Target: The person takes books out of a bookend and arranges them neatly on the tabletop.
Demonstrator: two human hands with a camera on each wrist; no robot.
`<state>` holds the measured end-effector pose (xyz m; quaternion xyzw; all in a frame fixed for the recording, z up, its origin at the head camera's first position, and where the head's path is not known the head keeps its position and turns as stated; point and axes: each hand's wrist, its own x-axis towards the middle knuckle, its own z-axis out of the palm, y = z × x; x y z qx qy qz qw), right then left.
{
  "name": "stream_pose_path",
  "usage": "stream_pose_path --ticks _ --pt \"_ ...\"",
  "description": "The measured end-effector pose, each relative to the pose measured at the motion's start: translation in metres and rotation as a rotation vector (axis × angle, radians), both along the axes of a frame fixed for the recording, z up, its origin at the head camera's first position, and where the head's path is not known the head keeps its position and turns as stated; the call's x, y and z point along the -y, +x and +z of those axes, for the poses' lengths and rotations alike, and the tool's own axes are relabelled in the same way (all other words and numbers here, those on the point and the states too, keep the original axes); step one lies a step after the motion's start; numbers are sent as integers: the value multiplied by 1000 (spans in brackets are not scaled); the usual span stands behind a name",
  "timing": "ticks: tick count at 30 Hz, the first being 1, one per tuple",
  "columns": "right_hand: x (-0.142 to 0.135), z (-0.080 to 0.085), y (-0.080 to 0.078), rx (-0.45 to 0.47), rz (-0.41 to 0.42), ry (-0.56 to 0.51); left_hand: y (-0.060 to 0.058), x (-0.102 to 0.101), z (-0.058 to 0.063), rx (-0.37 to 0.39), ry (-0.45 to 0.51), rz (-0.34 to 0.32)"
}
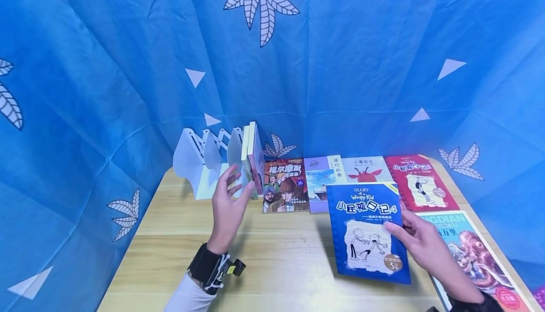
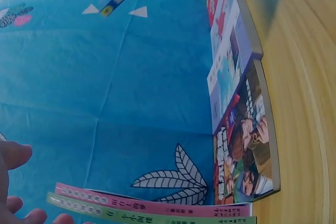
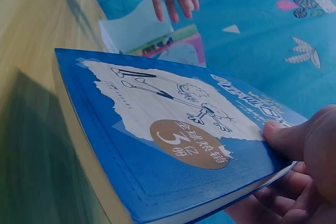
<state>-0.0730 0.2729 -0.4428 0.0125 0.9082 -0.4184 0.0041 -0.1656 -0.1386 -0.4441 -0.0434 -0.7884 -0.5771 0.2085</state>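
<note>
A blue Wimpy Kid book (image 1: 370, 208) is held up above the table's right half. My right hand (image 1: 426, 241) grips its right edge, thumb on the front cover and fingers behind. In the right wrist view that thumb (image 3: 289, 137) presses on the blue cover (image 3: 157, 187). My left hand (image 1: 230, 208) is raised, fingers spread and loosely bent, holding nothing. It overlaps the white folding book rack (image 1: 191, 160) in the head view. Two thin books, one with a pink spine (image 2: 157, 206) and one with a green spine (image 2: 121, 214), stand upright at the rack's right end.
Along the table's back lie a detective comic (image 1: 285, 186), a purple book (image 1: 317, 160), a white book with a red crab-like figure (image 1: 364, 163) and a red Wimpy Kid book (image 1: 421, 184). An octopus-cover book (image 1: 472, 250) lies at the right edge. Blue cloth (image 1: 340, 66) hangs behind.
</note>
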Motion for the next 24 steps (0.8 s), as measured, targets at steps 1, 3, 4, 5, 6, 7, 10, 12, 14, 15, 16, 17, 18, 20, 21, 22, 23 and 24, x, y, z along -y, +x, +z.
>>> stream_pose_path --ticks 1,3,4,5,6,7,10,12,14,15,16,17,18,20,21,22,23,24 --pt "-3 0 1 17 -2 3 -2 1 -1 3 -7 5" --pt "-8 -1 3 46 -6 -1 -6 2 -4 12 -14 9" --pt "-10 -2 3 62 -7 -7 -8 3 -5 17 -18 11" --pt "-13 -3 4 75 -10 -7 -10 3 -6 23 -21 13" --pt "-15 -4 5 87 -12 -6 -12 3 -8 30 -24 16" --pt "-18 -5 6 95 -16 -4 -14 4 -9 35 -26 19" --pt "-26 -8 7 122 -28 -1 -22 4 -14 58 -37 17" --pt "-30 -10 8 146 -38 6 -28 4 -16 69 -40 7" --pt "-34 -11 8 183 -45 -6 -34 4 -17 75 -43 -4" --pt "-36 -12 8 198 -46 -5 -36 4 -17 77 -41 -10" --pt "-38 -13 9 209 -46 -2 -38 3 -17 79 -35 -16" --pt "-39 -14 9 210 -44 8 -40 3 -17 83 -30 -21" --pt "-40 -15 10 210 -41 24 -41 3 -17 89 -23 -26" --pt "-43 -17 12 206 -37 45 -44 2 -18 107 -10 -41" --pt "-45 -18 12 200 -34 59 -45 1 -18 116 -2 -50" --pt "-47 -19 13 192 -32 73 -46 1 -19 121 3 -58" --pt "-49 -21 14 190 -29 82 -48 0 -19 125 6 -65" --pt "-51 -22 14 191 -27 82 -49 0 -20 127 11 -72"
